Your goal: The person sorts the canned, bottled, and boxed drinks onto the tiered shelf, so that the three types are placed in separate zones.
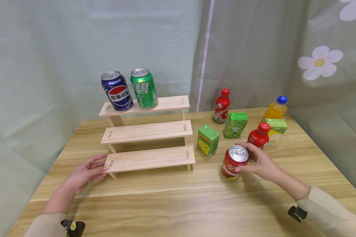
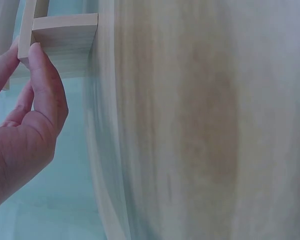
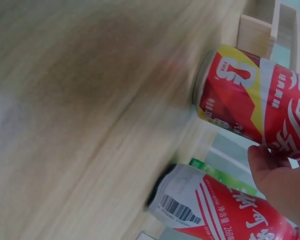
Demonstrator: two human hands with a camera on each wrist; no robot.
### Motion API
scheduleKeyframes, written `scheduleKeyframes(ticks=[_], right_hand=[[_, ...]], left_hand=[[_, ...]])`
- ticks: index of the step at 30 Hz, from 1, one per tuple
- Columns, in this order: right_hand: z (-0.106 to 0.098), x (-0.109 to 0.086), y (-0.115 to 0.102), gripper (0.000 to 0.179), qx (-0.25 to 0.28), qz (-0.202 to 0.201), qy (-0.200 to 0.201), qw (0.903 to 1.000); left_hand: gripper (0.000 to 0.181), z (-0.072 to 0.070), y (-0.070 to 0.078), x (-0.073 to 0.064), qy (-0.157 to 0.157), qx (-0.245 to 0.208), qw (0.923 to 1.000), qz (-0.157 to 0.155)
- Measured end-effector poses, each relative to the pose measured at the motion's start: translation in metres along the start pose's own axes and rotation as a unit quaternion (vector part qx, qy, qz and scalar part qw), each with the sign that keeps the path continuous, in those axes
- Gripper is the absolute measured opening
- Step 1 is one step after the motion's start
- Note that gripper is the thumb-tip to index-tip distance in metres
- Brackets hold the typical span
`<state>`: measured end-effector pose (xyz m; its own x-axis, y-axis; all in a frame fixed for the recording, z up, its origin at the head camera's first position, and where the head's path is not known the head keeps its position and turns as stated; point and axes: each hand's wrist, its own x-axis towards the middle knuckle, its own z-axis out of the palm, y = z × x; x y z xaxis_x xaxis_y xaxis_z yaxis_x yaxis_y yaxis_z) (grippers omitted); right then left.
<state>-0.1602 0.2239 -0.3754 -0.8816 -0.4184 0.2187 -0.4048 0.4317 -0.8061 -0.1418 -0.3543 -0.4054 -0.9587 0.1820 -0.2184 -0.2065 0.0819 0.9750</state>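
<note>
My right hand [image 1: 262, 163] grips a red soda can [image 1: 233, 164] with yellow markings, thumb on the near side and fingers behind. In the right wrist view the can [image 3: 255, 97] is upright relative to the table, its base close to the wood. At the left, my left hand [image 1: 86, 172] pinches the end of the bottom board of a three-step wooden display shelf [image 1: 149, 160]. The left wrist view shows thumb and fingertips at the board's corner [image 2: 26, 37]. On the top step stand a blue Pepsi can [image 1: 118, 93] and a green soda can [image 1: 144, 90].
Right of the shelf stand two green juice boxes [image 1: 208, 141], a red bottle [image 1: 222, 107], and an orange drink bottle [image 1: 275, 109] behind a yellow-green carton [image 1: 277, 128]. Another red bottle [image 1: 258, 135] is right behind my right hand. A curtain [image 1: 154, 39] hangs behind the wooden table [image 1: 166, 207].
</note>
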Motion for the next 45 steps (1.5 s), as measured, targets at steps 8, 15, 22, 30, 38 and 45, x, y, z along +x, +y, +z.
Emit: scheduleKeyframes(ticks=[8, 15, 22, 30, 38, 45], right_hand=[[0.008, -0.003, 0.003, 0.068, 0.022, -0.005, 0.023, 0.9995], [0.010, -0.004, 0.008, 0.064, 0.052, -0.030, 0.043, 0.9973], [0.014, -0.004, 0.010, 0.071, 0.082, -0.049, 0.038, 0.9947], [0.015, -0.005, 0.005, 0.069, 0.057, -0.039, 0.051, 0.9963], [0.016, -0.006, -0.002, 0.067, 0.014, -0.011, 0.061, 0.9980], [0.018, -0.006, -0.006, 0.067, -0.012, -0.003, 0.067, 0.9976]], left_hand=[[0.042, 0.000, 0.000, -0.002, 0.006, 0.006, 0.9999, -0.007], [0.044, 0.000, 0.001, 0.002, 0.006, 0.017, 0.9998, -0.008], [0.043, -0.001, 0.000, 0.001, 0.005, 0.008, 0.9999, -0.010], [0.044, 0.000, 0.001, 0.000, 0.006, 0.035, 0.9994, -0.002], [0.046, 0.001, 0.001, 0.000, 0.013, 0.033, 0.9993, -0.006], [0.047, 0.002, 0.002, -0.001, 0.015, 0.036, 0.9992, -0.008]])
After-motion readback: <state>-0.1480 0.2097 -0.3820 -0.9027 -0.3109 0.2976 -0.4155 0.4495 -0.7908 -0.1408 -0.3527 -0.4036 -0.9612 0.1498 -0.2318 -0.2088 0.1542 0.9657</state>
